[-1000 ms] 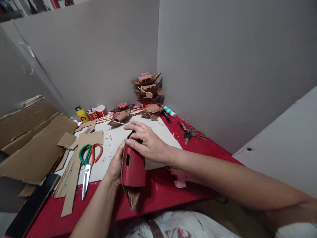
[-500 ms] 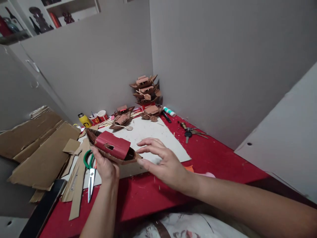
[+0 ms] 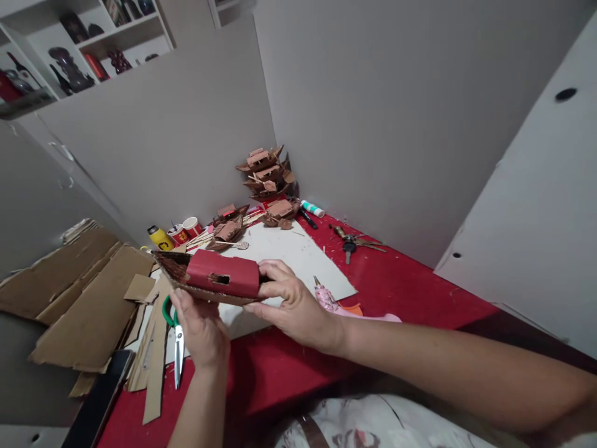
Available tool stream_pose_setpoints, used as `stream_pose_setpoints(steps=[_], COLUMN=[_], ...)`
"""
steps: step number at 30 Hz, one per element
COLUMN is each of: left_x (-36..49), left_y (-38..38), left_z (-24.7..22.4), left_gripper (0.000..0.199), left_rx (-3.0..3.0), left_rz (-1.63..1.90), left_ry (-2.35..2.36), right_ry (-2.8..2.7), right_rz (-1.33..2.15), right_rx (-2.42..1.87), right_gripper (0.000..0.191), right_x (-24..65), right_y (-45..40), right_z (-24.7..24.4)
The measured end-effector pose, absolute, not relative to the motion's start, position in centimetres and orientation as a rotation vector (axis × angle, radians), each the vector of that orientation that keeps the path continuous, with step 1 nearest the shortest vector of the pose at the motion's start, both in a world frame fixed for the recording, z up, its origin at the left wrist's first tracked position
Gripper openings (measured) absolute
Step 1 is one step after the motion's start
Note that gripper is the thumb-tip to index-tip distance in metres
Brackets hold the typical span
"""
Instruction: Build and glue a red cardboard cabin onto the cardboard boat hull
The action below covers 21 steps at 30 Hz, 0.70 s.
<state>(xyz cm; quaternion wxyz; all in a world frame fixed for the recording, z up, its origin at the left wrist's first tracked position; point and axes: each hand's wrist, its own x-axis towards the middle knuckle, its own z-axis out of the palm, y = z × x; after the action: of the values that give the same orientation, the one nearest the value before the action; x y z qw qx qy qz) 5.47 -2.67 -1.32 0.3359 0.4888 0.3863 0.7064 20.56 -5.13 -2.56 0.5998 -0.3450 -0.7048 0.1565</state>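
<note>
A brown model boat with a curved red canopy (image 3: pixel 233 266) is held up above the table, its pointed left end raised slightly. The canopy has a small rectangular window cut in its near side. My left hand (image 3: pixel 200 326) is closed round the hull from below, near the left end. At the other end, my right hand (image 3: pixel 291 305) grips the boat, thumb beneath the hull and fingers by the canopy's edge; they cover the right tip. Green-handled scissors (image 3: pixel 178 348) lie just left of my left hand. A pink glue gun (image 3: pixel 326 297) lies behind my right wrist.
Finished-looking boats (image 3: pixel 263 171) are stacked in the far corner. Cardboard sheets (image 3: pixel 84 298) lean at the left, beside cut strips (image 3: pixel 156 373). Keys (image 3: pixel 349 247) lie on the red table at right. A yellow bottle (image 3: pixel 160 238) and paper cups (image 3: pixel 191 226) stand at the back.
My right hand has closed on the boat's right end, where its fingers were spread before. The boat is turned more level. The view has shifted, and the glue gun's nozzle now shows.
</note>
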Motion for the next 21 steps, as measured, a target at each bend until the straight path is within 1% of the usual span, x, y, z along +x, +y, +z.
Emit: stream_pose_setpoints(steps=[3, 5, 7, 9, 11, 13, 15, 21], left_x=[2.7, 1.2, 0.2, -0.3, -0.5, -0.6, -0.6, -0.3], left_y=[-3.5, -4.4, -5.1, -5.4, -5.3, -4.8, -4.5, -3.9], left_z=[-1.0, -0.6, -0.4, -0.5, -0.8, -1.4, -1.9, -3.5], left_gripper=[0.039, 0.041, 0.054, 0.068, 0.079, 0.088, 0.092, 0.090], left_rx=[1.225, 1.417, 1.628, 1.765, 1.798, 1.757, 1.689, 1.556], left_rz=[2.031, 2.157, 2.024, 1.745, 1.490, 1.337, 1.267, 1.241], left_ry=[0.994, 1.098, 1.137, 1.159, 1.177, 1.181, 1.168, 1.112], right_ry=[-1.694, -1.777, -1.863, -1.932, -1.988, -2.039, -2.085, -2.112], right_rz=[0.324, 0.276, 0.224, 0.170, 0.119, 0.088, 0.089, 0.190], right_rx=[-0.863, -0.913, -0.925, -0.904, -0.888, -0.898, -0.910, -1.001], right_gripper=[0.014, 0.013, 0.012, 0.010, 0.006, 0.004, 0.005, 0.009], right_x=[22.3, 23.5, 24.2, 24.5, 24.5, 24.3, 24.3, 24.2], right_y=[-4.8, -4.6, -4.5, -4.3, -4.2, -4.1, -4.0, -3.0], right_z=[-2.3, -2.2, -2.5, -2.9, -3.5, -3.9, -4.2, -4.7])
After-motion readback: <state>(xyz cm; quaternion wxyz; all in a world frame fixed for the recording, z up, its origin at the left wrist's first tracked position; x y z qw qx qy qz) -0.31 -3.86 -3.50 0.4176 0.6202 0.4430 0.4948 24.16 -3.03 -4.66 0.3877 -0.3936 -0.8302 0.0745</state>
